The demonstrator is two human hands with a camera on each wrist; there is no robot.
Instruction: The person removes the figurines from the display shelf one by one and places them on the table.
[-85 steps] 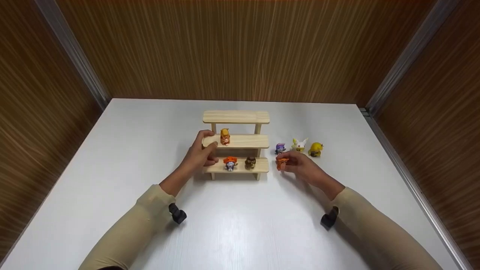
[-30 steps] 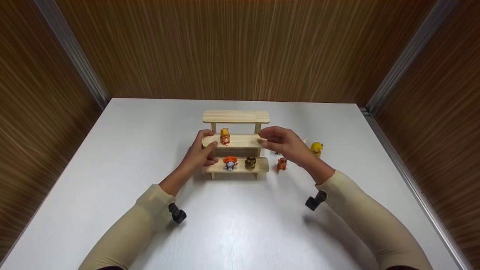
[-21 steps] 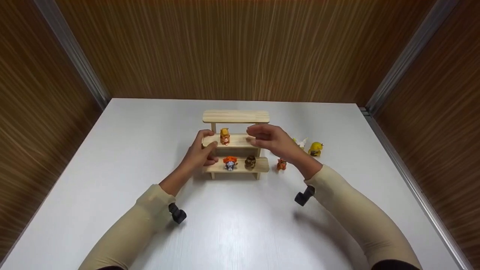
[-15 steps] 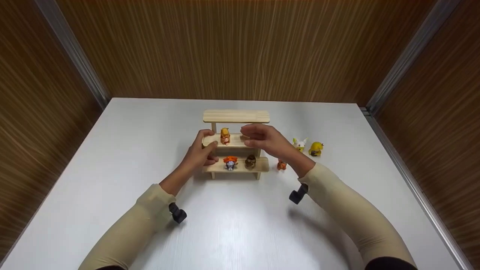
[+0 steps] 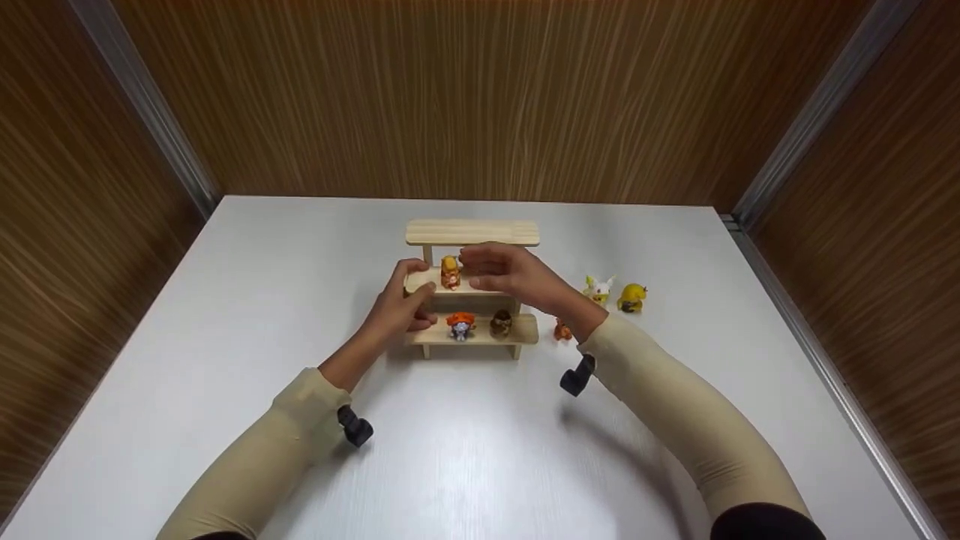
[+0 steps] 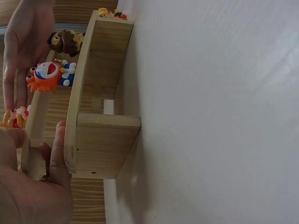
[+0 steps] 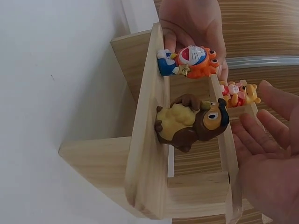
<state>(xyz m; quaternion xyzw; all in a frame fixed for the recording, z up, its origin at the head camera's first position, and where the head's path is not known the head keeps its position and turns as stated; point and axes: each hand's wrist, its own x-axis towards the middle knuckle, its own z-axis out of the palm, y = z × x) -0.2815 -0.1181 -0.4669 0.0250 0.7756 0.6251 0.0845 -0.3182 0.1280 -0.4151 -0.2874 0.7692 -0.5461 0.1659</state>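
On the left side of a three-tier wooden display shelf (image 5: pixel 491 232), my left hand (image 5: pixel 397 304) grips the end of the middle tier. A yellow bear figurine in red (image 5: pixel 450 273) sits on that tier. My right hand (image 5: pixel 510 274) is right beside the bear, fingers extended and slightly bent, with nothing held; in the right wrist view its thumb and fingers (image 7: pixel 273 133) reach toward the bear (image 7: pixel 240 94). On the bottom tier stand a blue-and-white cat figurine with an orange crab hat (image 5: pixel 460 326) and a brown owl figurine (image 7: pixel 191 121).
Right of the shelf on the white table (image 5: pixel 450 450) are a small orange tiger figurine (image 5: pixel 562 330), partly covered by my right forearm, a white figurine with yellow ears (image 5: pixel 598 289) and a yellow figurine (image 5: pixel 631 298). Wood-grain panels (image 5: pixel 480 97) surround the table.
My right hand has let go of the orange tiger figurine on the table and moved up and left across the middle tier to the bear. The left hand has stayed put.
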